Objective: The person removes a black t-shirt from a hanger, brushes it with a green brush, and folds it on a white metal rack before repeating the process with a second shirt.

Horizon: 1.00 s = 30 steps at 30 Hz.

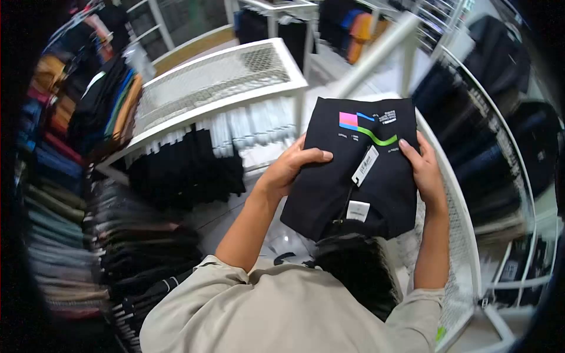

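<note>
Your left hand (287,167) and right hand (427,169) grip the shirt (318,191) by its 2 side edges, probably to hold it flat with print (348,119) and tag (364,167) showing.

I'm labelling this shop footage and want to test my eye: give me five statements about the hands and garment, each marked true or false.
1. The left hand and right hand both hold the black garment. True.
2. The garment's upper face is plain. False: it bears a pink block and a green stripe.
3. A white barcode tag lies between the hands. True.
4. The right thumb is hidden underneath. False: it rests on top.
5. A white neck label shows. True.
</note>
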Motion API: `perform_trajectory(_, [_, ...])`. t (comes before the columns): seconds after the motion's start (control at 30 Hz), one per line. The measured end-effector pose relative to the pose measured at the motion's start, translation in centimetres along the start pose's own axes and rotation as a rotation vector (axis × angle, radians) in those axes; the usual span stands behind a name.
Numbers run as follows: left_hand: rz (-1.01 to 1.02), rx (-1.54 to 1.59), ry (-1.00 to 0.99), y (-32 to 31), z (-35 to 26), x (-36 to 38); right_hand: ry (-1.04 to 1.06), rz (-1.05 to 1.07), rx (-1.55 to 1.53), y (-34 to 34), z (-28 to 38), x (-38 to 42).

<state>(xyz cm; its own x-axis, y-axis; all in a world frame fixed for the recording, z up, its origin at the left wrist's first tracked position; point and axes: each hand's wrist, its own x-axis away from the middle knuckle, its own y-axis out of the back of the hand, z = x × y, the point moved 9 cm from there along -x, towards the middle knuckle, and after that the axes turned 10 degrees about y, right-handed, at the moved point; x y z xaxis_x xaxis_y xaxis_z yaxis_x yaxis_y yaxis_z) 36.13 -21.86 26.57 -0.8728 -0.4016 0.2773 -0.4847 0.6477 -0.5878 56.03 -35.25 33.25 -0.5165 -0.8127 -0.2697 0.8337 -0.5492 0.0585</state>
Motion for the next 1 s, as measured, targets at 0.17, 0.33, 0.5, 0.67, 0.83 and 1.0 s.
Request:
perform_trajectory(0.17, [-0.176,0.073,-0.14,13.9,-9.0,7.6,-0.032,0.122,-0.033,-17.2,-0.8,-6.8])
perform_trajectory(0.33, [-0.368,0.08,-0.186,30.2,-19.1,14.2,0.095,0.299,-0.111,-36.9,-6.6,-16.6])
perform_trajectory(0.5, [-0.31,0.056,-0.27,37.6,-29.7,17.0,0.108,0.418,-0.293,-49.4,-4.1,-24.6])
perform_trajectory(0.67, [-0.677,-0.2,-0.123,49.7,-32.6,15.7,-0.114,0.447,-0.033,-55.4,-12.2,-31.7])
perform_trajectory(0.83, [-1.049,-0.642,-0.137,55.4,-28.0,16.2,-0.191,0.4,0.452,-54.9,-18.0,-27.5])
perform_trajectory(1.0, [-1.108,-0.747,-0.198,54.1,-27.2,16.4,0.065,0.434,0.692,-56.6,-15.7,-25.5])
